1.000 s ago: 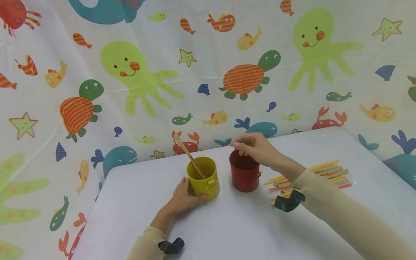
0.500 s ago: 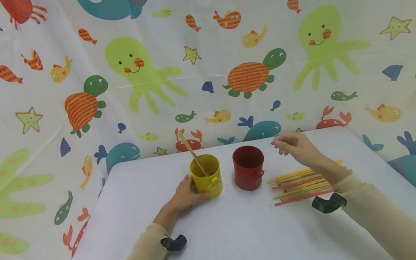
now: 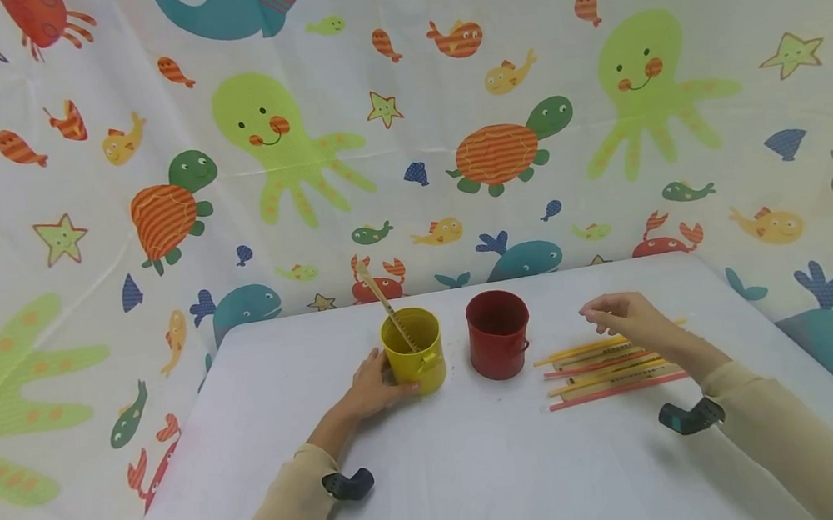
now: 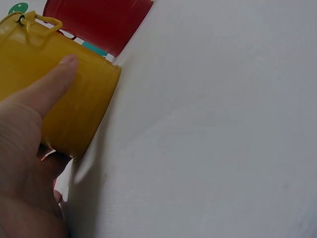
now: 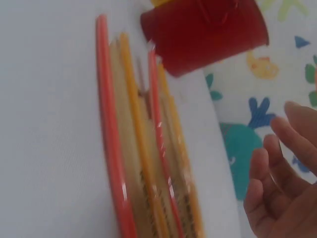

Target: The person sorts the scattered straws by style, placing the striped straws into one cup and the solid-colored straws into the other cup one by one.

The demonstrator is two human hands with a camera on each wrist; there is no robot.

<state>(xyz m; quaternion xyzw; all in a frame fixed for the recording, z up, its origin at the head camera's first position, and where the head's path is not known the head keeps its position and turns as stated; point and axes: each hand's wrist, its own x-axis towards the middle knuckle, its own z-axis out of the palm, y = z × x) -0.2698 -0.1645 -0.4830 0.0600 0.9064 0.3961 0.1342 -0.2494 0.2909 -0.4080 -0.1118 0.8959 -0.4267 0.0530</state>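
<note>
My left hand [image 3: 371, 391] holds the yellow bucket [image 3: 427, 374] by its left side, thumb [image 4: 52, 84] across the front and fingers partly hidden behind it. A pale wooden stick [image 3: 388, 308] with dark printing leans in that bucket, its upper end sticking out to the left. To the right, the red bucket [image 3: 499, 352] stands upright. Above the row of thin sticks [image 3: 608, 374], my right hand [image 3: 637, 325] hovers with loosely bent fingers and nothing in them. The row mixes yellow, red and printed pale wooden sticks, lying side by side.
Both buckets and the sticks are on a white table [image 3: 475, 472]. Behind it hangs a white curtain [image 3: 413, 227] printed with sea animals, close to the table's back edge. Each bucket has a small handle loop on its side.
My right hand has moved from over the red bucket's mouth to the right, then lower, above the sticks. The left hand has stayed on the yellow bucket. The view shifted slightly.
</note>
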